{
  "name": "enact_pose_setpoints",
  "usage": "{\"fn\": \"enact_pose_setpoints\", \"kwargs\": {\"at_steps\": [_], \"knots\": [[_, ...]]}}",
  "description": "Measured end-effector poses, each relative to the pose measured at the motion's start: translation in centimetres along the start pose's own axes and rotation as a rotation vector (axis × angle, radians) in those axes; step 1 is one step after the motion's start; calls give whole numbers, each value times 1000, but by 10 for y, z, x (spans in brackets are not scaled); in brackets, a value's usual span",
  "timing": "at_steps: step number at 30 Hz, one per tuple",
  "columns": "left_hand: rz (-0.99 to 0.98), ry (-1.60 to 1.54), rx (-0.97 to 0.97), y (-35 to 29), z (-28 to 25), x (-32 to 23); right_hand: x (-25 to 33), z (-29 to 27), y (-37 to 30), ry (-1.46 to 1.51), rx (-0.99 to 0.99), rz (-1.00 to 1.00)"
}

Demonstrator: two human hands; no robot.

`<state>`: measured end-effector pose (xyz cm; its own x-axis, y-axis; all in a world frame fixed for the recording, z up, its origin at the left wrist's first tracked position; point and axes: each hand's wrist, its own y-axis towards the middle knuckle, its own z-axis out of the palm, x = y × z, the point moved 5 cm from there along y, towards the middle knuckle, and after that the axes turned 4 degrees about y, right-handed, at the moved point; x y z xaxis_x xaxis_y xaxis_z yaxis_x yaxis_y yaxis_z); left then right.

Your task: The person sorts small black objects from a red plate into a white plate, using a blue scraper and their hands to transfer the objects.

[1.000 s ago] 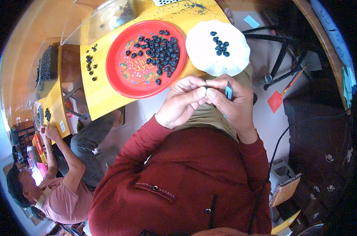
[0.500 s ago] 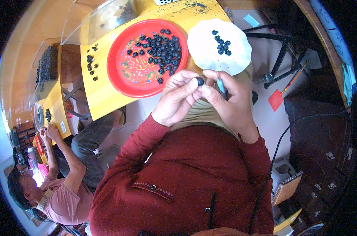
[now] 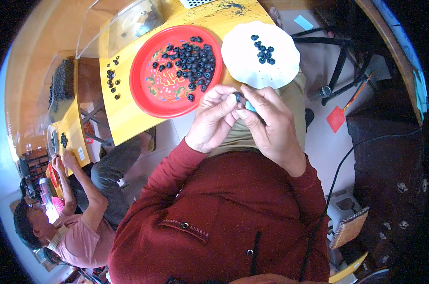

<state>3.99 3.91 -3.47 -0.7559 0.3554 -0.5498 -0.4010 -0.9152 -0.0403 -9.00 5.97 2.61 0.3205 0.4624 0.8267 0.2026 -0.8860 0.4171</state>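
Note:
In front of my lap, my left hand [image 3: 210, 116] pinches a dark blue-black round bead-like piece [image 3: 238, 97] between thumb and fingertips. My right hand [image 3: 277, 130] is closed on a small tool with a turquoise handle [image 3: 250, 106], held close against the piece; its tip is hidden by the fingers. Beyond my left hand lies a red plate [image 3: 138, 97] with a printed pattern, bearing many similar dark pieces [image 3: 195, 64]. A white plate with a wavy rim [image 3: 238, 66] is just beyond my right hand, with several dark pieces [image 3: 265, 54] on it.
Loose dark pieces [image 3: 111, 80] lie on the yellow table [image 3: 124, 128] left of the red plate. A clear bin [image 3: 134, 21] stands at the back. At far left a person [image 3: 82, 236] works at another table. A red fly swatter [image 3: 336, 119] and black cable [image 3: 340, 163] are at right.
My right hand has turned inward, so the turquoise handle now shows closer to the dark piece. My left hand keeps its pinch. The view has shifted slightly.

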Motion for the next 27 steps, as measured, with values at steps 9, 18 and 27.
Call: {"fn": "enact_pose_setpoints", "kwargs": {"at_steps": [9, 18, 27], "knots": [[40, 49, -64, 2, 0, 10, -4, -7, -6, -24, -33, -80], [67, 97, -44, 2, 6, 15, -5, -16, -10, 42, -70, -56], [126, 207, 57, -3, 16, 12, -7, -24, -11, 240, -57, 32]]}}
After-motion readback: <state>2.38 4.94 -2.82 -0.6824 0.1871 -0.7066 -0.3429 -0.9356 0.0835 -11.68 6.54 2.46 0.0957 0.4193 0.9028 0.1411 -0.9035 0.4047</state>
